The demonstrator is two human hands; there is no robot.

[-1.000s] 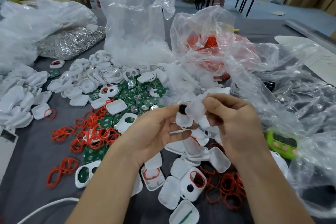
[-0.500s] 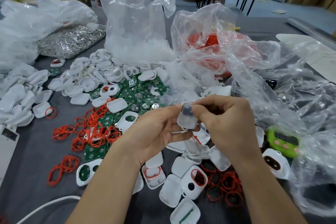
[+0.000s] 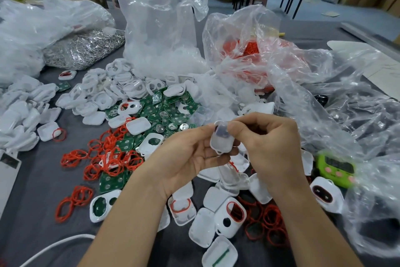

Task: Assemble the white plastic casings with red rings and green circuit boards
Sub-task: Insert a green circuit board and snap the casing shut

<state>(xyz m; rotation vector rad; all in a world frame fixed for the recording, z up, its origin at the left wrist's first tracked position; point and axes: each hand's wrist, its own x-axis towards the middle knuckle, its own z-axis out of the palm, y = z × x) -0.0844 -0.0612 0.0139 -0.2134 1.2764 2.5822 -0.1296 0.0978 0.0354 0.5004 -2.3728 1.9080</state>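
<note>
Head view: the left hand (image 3: pixel 190 154) curls under a white casing (image 3: pixel 223 140), likely to steady it while the right hand (image 3: pixel 270 147) pinches its top edge. The casing sits between both sets of fingertips, just right of the green circuit boards (image 3: pixel 171 113). A dark insert, possibly a button, shows inside.

We get bright, even indoor light from above. Shadows are soft and short, darkest under the left hand (image 3: pixel 186 158) and right hand (image 3: pixel 270 149) on the grey table (image 3: pixel 32 191). Clear bags (image 3: pixel 160 28) from 12 to 3 o'clock carry white glare that washes out their folds. The casing (image 3: pixel 223 139) at centre is smeared. The timer (image 3: pixel 335 169) and the bags at 4 o'clock are blurred too. Wide-angle bend: legs (image 3: pixel 300 0) at 1 o'clock lean, forearms (image 3: pixel 129 234) at 6 stretch. Fine texture is mushy throughout.
</note>
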